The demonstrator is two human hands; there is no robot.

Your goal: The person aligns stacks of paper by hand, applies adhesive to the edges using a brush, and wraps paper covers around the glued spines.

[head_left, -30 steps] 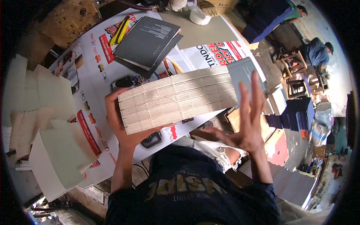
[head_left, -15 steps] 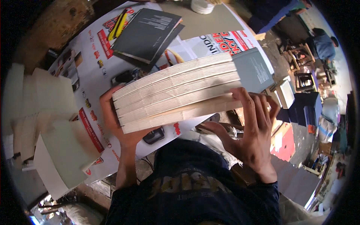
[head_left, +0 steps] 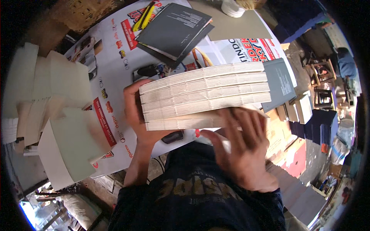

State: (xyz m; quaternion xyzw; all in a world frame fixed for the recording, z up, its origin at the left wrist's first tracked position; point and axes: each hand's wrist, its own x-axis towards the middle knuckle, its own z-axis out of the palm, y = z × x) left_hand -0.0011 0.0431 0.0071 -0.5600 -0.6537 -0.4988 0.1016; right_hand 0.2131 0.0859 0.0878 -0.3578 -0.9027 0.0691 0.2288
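You are in a bookbinding workshop: sewn book blocks (head_left: 206,93) before you, paper stacks (head_left: 63,79) at left, yellow cutters (head_left: 143,17), a tub (head_left: 232,9) and a brush (head_left: 246,4) on the far side of the table (head_left: 129,90), wooden stools (head_left: 323,64) and another person (head_left: 346,64) at far right

The bare left hand (head_left: 135,110) gripped one end of a thick stack of cream sewn-paper blocks (head_left: 204,90); the bare right hand (head_left: 244,152), thumb spread, hid part of the lowest block (head_left: 175,123); flat dark grey booklets (head_left: 173,30) lay beyond on a printed white sheet (head_left: 111,79)
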